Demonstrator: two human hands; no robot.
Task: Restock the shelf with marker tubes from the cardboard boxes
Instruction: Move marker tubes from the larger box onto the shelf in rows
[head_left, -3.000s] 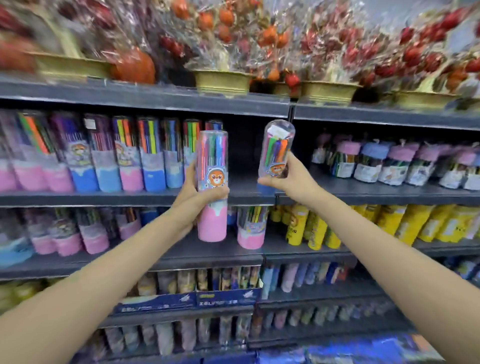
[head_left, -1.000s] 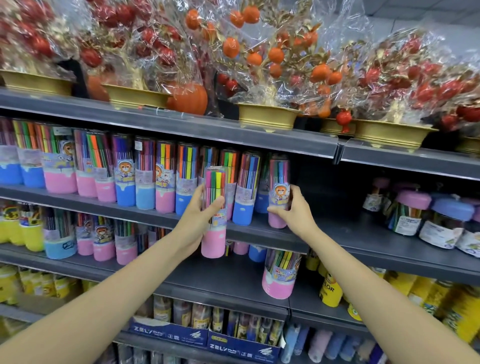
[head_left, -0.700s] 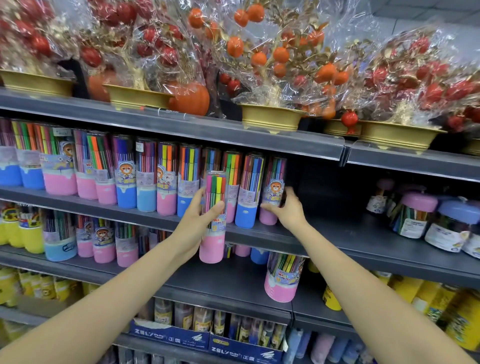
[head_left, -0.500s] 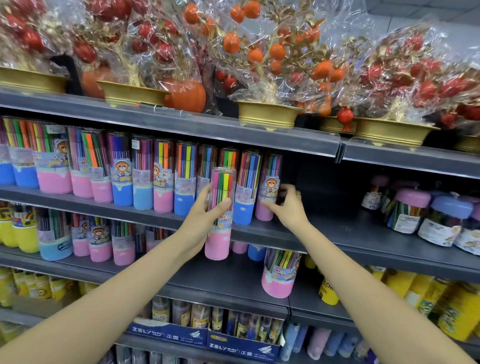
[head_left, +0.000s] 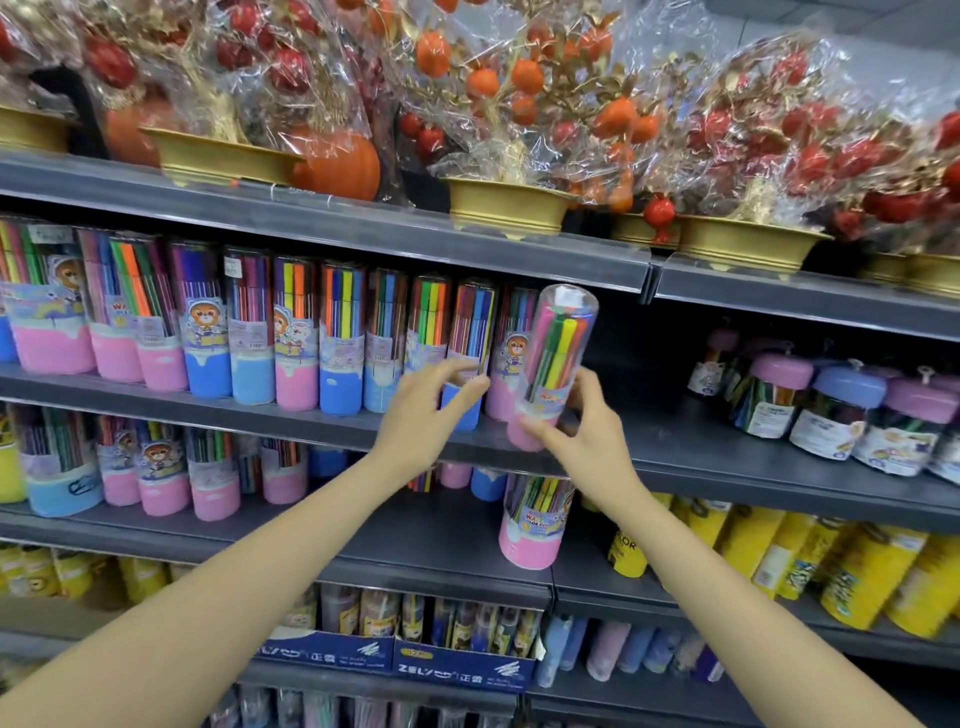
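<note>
Right hand (head_left: 587, 431) grips a pink-based marker tube (head_left: 556, 364) near its base, thumb in front, fingers behind — tube tilted slightly, over the shelf (head_left: 727, 457) edge. Left hand (head_left: 428, 410), just left of it, is relaxed and half-spread, holding nothing — fingertips at the blue-based tube (head_left: 462, 405) in the shelf row

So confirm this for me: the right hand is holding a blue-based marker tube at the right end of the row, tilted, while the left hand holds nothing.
Wrong on one point: the head view shows the tube in the right hand has a pink base, not blue. The rest stands: it is tilted at the right end of the row, and the left hand holds nothing.
</note>
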